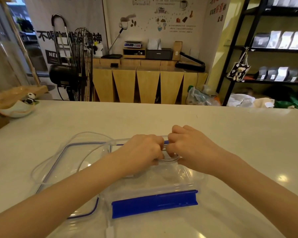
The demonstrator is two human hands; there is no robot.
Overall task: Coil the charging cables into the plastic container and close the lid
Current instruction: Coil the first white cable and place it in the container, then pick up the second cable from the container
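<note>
Clear plastic makes up the container, which sits on the pale countertop with a blue latch flap folded out along its near edge. Above the container's far half the left hand and the right hand meet, knuckles up, fingers of both curled closed around a small loop of white charging cable pinched between them. From the left hand the rest of that cable runs away from the container in a wide slack arc, crossing the transparent lid, which lies flat on the countertop just beside the container's left wall and shows a thin blue seal line around its rim. A second blue latch peeks out between the two hands at the container's far edge. Well beyond the container, at the countertop's far left corner, stands a small panda figurine beside a wrapped white bowl.
</note>
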